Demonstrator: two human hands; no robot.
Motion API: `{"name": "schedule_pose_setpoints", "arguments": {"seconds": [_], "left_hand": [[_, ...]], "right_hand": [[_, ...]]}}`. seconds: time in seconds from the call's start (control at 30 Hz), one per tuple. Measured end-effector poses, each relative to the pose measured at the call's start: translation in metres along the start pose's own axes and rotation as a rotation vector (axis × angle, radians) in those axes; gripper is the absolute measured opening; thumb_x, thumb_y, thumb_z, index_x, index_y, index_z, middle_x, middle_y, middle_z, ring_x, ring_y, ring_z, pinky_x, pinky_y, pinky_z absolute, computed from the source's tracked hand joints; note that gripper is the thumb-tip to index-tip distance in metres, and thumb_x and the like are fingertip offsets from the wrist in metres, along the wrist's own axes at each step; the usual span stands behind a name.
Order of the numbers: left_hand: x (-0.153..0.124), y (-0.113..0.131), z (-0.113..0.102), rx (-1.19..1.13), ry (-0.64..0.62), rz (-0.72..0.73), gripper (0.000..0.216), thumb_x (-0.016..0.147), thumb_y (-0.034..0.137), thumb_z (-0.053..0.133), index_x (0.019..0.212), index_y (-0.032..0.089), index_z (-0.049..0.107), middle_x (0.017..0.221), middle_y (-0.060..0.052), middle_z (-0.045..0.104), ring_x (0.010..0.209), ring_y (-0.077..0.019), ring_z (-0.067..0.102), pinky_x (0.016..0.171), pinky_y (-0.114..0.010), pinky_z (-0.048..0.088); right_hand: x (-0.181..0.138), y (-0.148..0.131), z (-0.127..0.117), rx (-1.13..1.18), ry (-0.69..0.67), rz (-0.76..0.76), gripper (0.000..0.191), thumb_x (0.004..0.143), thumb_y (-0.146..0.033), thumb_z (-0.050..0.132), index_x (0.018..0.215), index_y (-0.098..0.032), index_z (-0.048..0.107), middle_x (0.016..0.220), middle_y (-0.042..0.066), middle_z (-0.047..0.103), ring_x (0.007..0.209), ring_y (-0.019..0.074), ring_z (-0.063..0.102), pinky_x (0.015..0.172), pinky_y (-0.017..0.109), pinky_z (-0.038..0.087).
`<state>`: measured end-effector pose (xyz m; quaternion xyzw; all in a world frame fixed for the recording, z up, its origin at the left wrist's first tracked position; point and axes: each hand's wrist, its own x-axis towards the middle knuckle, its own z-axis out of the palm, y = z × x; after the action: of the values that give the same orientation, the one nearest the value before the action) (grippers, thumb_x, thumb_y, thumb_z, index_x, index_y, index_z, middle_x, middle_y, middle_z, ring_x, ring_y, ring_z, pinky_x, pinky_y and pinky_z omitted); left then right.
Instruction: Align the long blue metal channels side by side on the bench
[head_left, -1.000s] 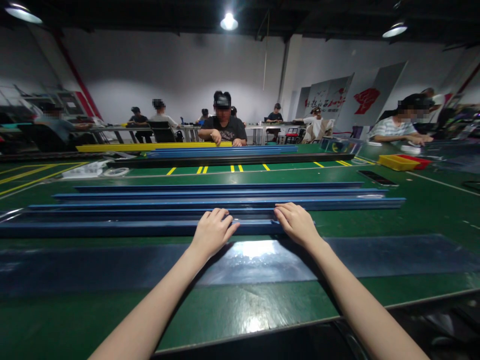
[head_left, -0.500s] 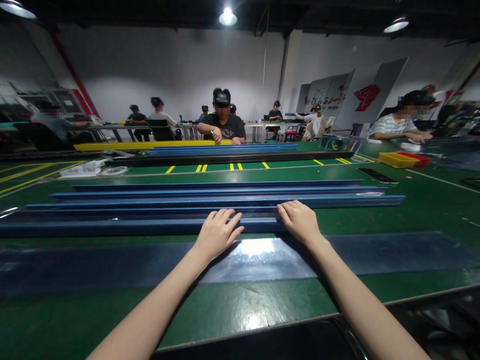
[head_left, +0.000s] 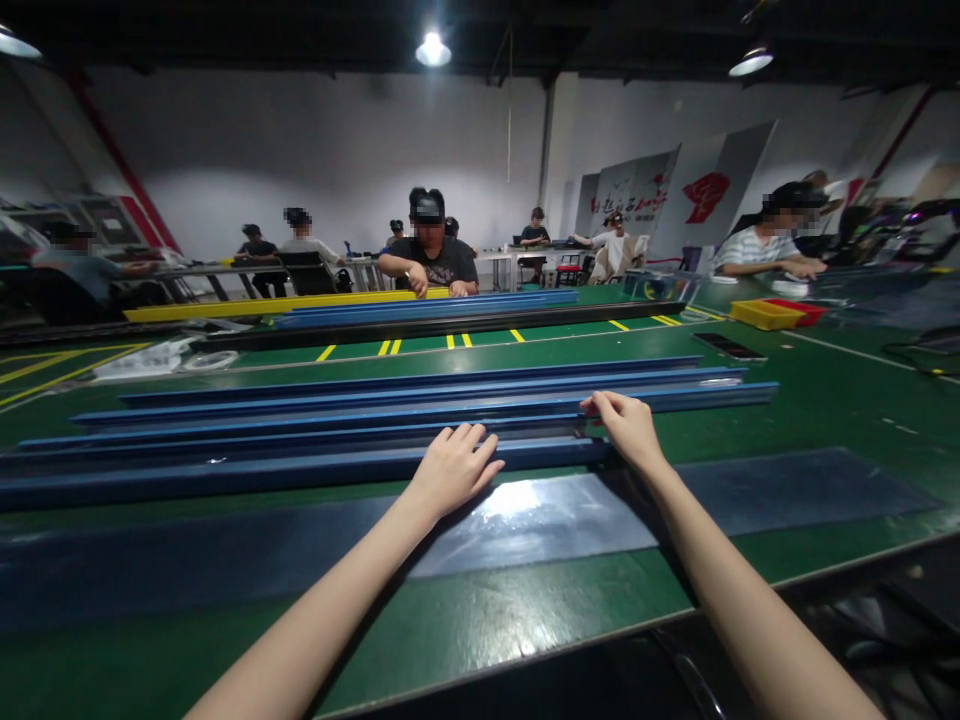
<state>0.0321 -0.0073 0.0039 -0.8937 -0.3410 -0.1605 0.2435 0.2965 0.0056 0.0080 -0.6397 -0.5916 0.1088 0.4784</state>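
Note:
Long blue channel strips lie side by side across the green table. My left hand (head_left: pixel 459 465) rests palm down on the nearest blue channel (head_left: pixel 300 470), fingers spread over its walls. At that channel's right end is my right hand (head_left: pixel 624 425), thumb and fingers drawn together in a pinch just over the far wall's end. Whatever sits between those fingertips is too small to make out. In front of the channel, a clear plastic strip (head_left: pixel 750 495) lies flat, passing under both forearms.
Behind lie another blue channel (head_left: pixel 697 396), a phone (head_left: pixel 724 347), a yellow tray (head_left: pixel 761 315) and a black profile (head_left: pixel 450 322). A co-worker (head_left: pixel 431 255) sits across the table near a long yellow profile (head_left: pixel 262 305). The table's front edge (head_left: pixel 592 635) runs below my arms.
The view has turned slightly to the right. My right hand has lifted a little and its fingers have closed into a pinch at the channel's end. My left hand stays on the channel.

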Motion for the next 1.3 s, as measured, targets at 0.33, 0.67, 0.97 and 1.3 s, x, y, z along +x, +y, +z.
{"name": "schedule_pose_setpoints", "arguments": {"seconds": [0.33, 0.67, 0.97, 1.3], "left_hand": [[0.033, 0.028, 0.011, -0.026, 0.016, 0.047, 0.026, 0.087, 0.036, 0.038, 0.095, 0.016, 0.053, 0.095, -0.007, 0.057, 0.086, -0.0209, 0.052, 0.067, -0.031, 0.038], [0.023, 0.029, 0.019, -0.019, 0.090, 0.055, 0.028, 0.083, 0.027, 0.048, 0.108, 0.014, 0.050, 0.102, -0.009, 0.058, 0.091, -0.0209, 0.053, 0.072, -0.031, 0.039], [0.016, 0.017, 0.008, -0.022, 0.050, -0.084, 0.023, 0.078, 0.031, 0.057, 0.095, 0.015, 0.053, 0.097, -0.008, 0.059, 0.091, -0.0220, 0.052, 0.073, -0.032, 0.039], [0.013, 0.020, 0.011, -0.015, -0.010, -0.135, 0.017, 0.080, 0.031, 0.055, 0.087, 0.016, 0.055, 0.089, -0.007, 0.058, 0.084, -0.0204, 0.051, 0.066, -0.030, 0.036]], "right_hand": [[0.014, 0.040, -0.008, 0.217, -0.200, 0.242, 0.037, 0.072, -0.052, 0.048, 0.062, -0.017, 0.052, 0.052, -0.001, 0.048, 0.047, 0.0097, 0.046, 0.040, 0.021, 0.041], [0.006, 0.051, -0.004, 0.260, -0.380, 0.172, 0.042, 0.069, -0.057, 0.052, 0.061, -0.016, 0.051, 0.054, -0.003, 0.046, 0.044, 0.0055, 0.041, 0.040, 0.018, 0.034], [0.004, 0.047, -0.006, 0.230, -0.408, 0.082, 0.036, 0.069, -0.052, 0.054, 0.064, -0.016, 0.051, 0.058, -0.004, 0.048, 0.045, 0.0056, 0.042, 0.041, 0.019, 0.035], [0.001, 0.042, -0.007, 0.194, -0.361, 0.085, 0.034, 0.069, -0.050, 0.054, 0.065, -0.016, 0.053, 0.060, -0.002, 0.053, 0.044, 0.0055, 0.041, 0.041, 0.020, 0.036]]}}
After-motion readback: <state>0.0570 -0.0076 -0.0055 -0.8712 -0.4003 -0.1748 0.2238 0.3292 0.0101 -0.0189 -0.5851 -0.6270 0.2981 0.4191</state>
